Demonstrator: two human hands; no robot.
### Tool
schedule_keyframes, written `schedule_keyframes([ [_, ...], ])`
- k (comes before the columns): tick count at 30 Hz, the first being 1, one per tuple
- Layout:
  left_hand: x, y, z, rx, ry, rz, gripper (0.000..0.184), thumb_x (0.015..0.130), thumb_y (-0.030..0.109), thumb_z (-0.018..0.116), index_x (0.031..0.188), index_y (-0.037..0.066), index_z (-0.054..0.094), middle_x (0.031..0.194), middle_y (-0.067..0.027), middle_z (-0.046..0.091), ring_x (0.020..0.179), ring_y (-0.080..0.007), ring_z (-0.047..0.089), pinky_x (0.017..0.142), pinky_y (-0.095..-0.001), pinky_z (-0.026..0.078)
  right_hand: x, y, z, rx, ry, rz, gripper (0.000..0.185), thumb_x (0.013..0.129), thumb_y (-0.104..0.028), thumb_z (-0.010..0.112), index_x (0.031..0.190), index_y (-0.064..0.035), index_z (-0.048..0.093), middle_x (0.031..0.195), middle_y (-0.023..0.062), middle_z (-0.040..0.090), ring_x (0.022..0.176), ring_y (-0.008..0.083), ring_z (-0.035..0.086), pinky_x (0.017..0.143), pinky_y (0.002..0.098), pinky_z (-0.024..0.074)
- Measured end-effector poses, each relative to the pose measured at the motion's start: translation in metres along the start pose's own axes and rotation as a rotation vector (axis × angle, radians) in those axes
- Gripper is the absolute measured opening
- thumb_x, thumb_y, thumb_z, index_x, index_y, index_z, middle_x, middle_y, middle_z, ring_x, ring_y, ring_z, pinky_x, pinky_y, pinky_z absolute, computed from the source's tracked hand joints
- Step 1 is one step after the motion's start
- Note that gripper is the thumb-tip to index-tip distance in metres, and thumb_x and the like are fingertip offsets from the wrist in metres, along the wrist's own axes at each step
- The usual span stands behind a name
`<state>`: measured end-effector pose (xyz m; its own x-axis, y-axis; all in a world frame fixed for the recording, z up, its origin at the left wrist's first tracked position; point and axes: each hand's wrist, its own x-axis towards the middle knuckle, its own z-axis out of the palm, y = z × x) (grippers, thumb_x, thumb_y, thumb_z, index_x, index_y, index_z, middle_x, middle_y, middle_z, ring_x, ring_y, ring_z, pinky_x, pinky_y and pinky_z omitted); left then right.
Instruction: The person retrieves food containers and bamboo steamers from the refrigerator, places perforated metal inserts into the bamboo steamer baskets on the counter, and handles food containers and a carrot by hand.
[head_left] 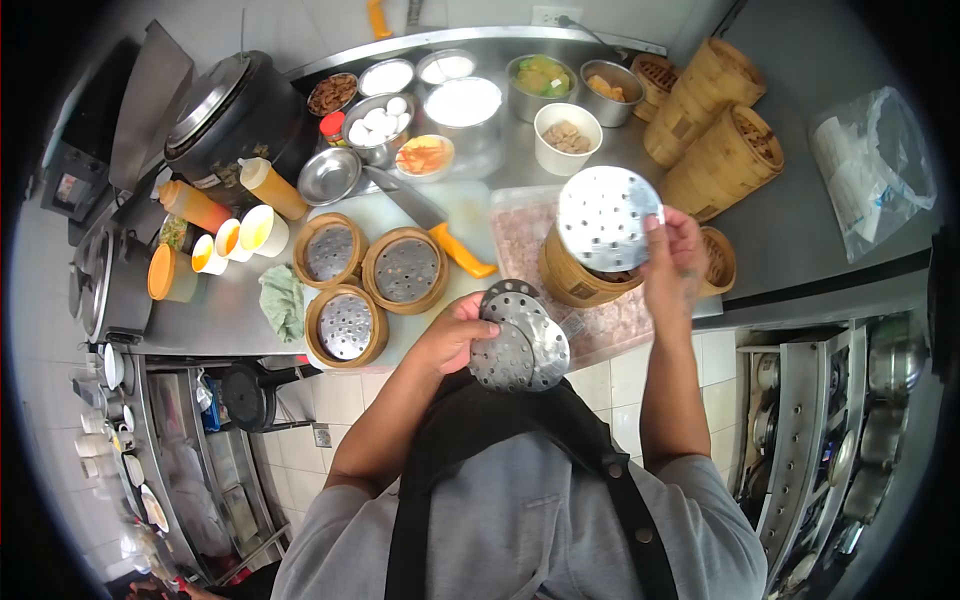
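Observation:
Several round perforated metal discs point(520, 345) are fanned out in my left hand point(453, 335), close to my apron. My right hand point(672, 262) grips one more perforated disc point(606, 215) by its edge, above a bamboo steamer point(575, 272) that the disc partly hides. That steamer stands over a plastic tray of pale pink contents point(530, 225). To the left, three small bamboo steamers point(405, 270), each with a perforated disc inside, sit together on a white cutting board point(465, 212). A cleaver with an orange handle point(462, 250) lies beside them.
Stacked bamboo steamers point(722, 165) and a plastic bag point(872, 170) are at the right. Metal bowls of food point(378, 130) line the back. Sauce bottles point(272, 188), cups, a green cloth point(283, 302) and a large cooker point(240, 120) stand at the left.

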<state>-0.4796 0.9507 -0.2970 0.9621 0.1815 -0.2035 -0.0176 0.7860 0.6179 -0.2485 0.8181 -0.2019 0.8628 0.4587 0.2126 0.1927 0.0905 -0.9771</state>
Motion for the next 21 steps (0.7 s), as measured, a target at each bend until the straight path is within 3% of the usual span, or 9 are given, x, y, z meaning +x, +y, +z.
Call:
schedule_keyframes([
  [2,-0.004,0.002,-0.002,-0.009,0.033,0.034,0.042,0.078,-0.001,0.063,0.119,-0.002,0.054,0.113,-0.0114,0.065,0.104,-0.0204,0.063,0.095,-0.0353,0.048,0.015,0.015,-0.023,0.026,0.055,-0.101,0.015,0.095,-0.012,0.059,0.104,-0.0006,0.057,0.083,0.0013,0.064,0.068,0.0060,0.057,0.062,0.0197,0.0454],
  [5,-0.010,0.003,-0.008,0.002,0.077,0.067,0.042,0.077,-0.001,0.064,0.118,-0.001,0.054,0.112,-0.0108,0.065,0.103,-0.0197,0.063,0.095,-0.0358,0.048,0.025,0.019,-0.038,-0.168,-0.031,0.004,0.027,0.092,-0.017,0.064,0.109,0.0028,0.059,0.085,0.0065,0.065,0.073,0.0137,0.061,0.069,0.0265,0.0490],
  [7,-0.012,0.004,-0.012,-0.006,0.098,0.088,0.042,0.077,-0.001,0.064,0.118,0.000,0.055,0.111,-0.0102,0.065,0.103,-0.0195,0.063,0.095,-0.0357,0.049,0.020,0.013,-0.039,-0.819,-0.107,-0.247,0.041,0.086,-0.025,0.070,0.113,0.0049,0.060,0.091,0.0151,0.063,0.086,0.0255,0.062,0.079,0.0353,0.0488],
  [8,-0.013,0.004,-0.013,-0.014,0.120,0.107,0.042,0.077,-0.001,0.064,0.118,0.001,0.055,0.111,-0.0097,0.065,0.102,-0.0193,0.064,0.094,-0.0357,0.049,0.016,0.004,-0.036,-0.837,-0.031,-0.287,0.051,0.080,-0.030,0.075,0.116,0.0032,0.060,0.102,0.0214,0.059,0.100,0.0347,0.056,0.086,0.0408,0.0453],
  [12,-0.018,0.003,-0.022,-0.045,0.194,0.171,0.044,0.077,-0.001,0.063,0.120,0.002,0.055,0.110,-0.0090,0.066,0.102,-0.0194,0.064,0.094,-0.0357,0.050,-0.004,-0.017,-0.037,-0.749,-0.171,-0.447,0.049,0.073,-0.026,0.080,0.113,-0.0016,0.064,0.112,0.0187,0.057,0.106,0.0336,0.054,0.092,0.0424,0.0420],
  [14,-0.021,0.003,-0.027,-0.054,0.230,0.192,0.046,0.077,-0.002,0.063,0.122,0.003,0.054,0.111,-0.0096,0.066,0.103,-0.0205,0.064,0.094,-0.0369,0.050,-0.015,-0.015,-0.039,-0.826,-0.513,-0.527,0.050,0.064,-0.018,0.082,0.109,-0.0053,0.066,0.118,0.0154,0.055,0.116,0.0332,0.051,0.101,0.0472,0.0355],
  [18,-0.027,0.007,-0.020,-0.092,0.311,0.226,0.046,0.078,-0.002,0.061,0.123,0.003,0.053,0.113,-0.0110,0.065,0.103,-0.0217,0.064,0.095,-0.0388,0.050,-0.027,0.015,-0.043,-0.904,-0.569,-0.561,0.051,0.061,-0.008,0.081,0.109,-0.0067,0.064,0.120,0.0132,0.054,0.126,0.0333,0.045,0.108,0.0521,0.0276],
  [21,-0.032,0.010,-0.007,-0.110,0.414,0.318,0.044,0.080,-0.001,0.061,0.123,0.003,0.053,0.113,-0.0113,0.065,0.104,-0.0228,0.064,0.095,-0.0403,0.050,-0.033,0.010,-0.039,-0.871,-0.496,-0.562,0.051,0.061,-0.011,0.082,0.109,-0.0060,0.063,0.123,0.0135,0.053,0.124,0.0341,0.047,0.107,0.0499,0.0304],
])
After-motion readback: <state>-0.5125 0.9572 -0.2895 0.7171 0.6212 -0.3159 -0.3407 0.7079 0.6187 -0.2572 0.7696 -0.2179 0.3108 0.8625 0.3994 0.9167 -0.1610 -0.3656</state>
